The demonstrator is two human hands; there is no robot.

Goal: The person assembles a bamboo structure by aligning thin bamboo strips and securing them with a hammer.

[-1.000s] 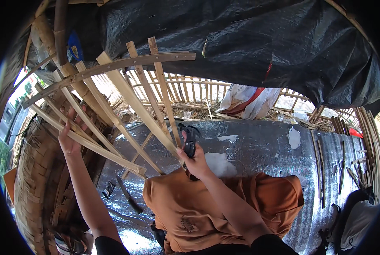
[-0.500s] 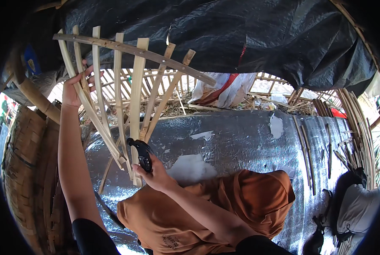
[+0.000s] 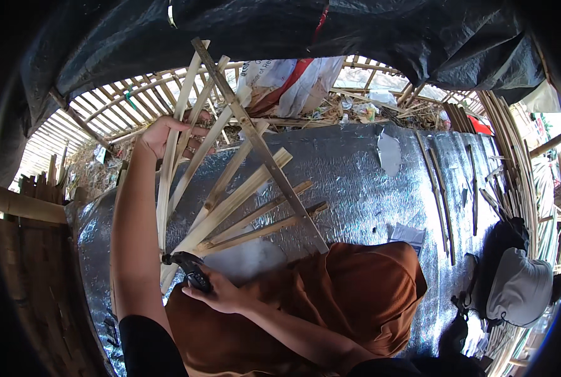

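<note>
A fan of split bamboo slats (image 3: 230,195) spreads from a bunched end near my lap to a crosswise slat (image 3: 261,144) laid over the splayed ends. My left hand (image 3: 164,135) is raised and grips the outer slats near their far tips. My right hand (image 3: 221,292) sits low at the bunched end and holds a black tool (image 3: 186,267) against the slats. The fan stands over a silver foil sheet (image 3: 356,182). Orange cloth (image 3: 330,301) covers my lap.
A bamboo lattice fence (image 3: 129,103) runs behind under a black tarp (image 3: 368,31). A white and red sack (image 3: 293,78) lies at the back. Loose slats (image 3: 443,188) lie to the right, near a grey hat (image 3: 519,289) and bag. A woven wall (image 3: 29,264) stands at left.
The bamboo fan has swung to the right and tilted, its crosswise slat now steeply diagonal. My left hand rose with the tips; my right hand kept the tool at the bunched end.
</note>
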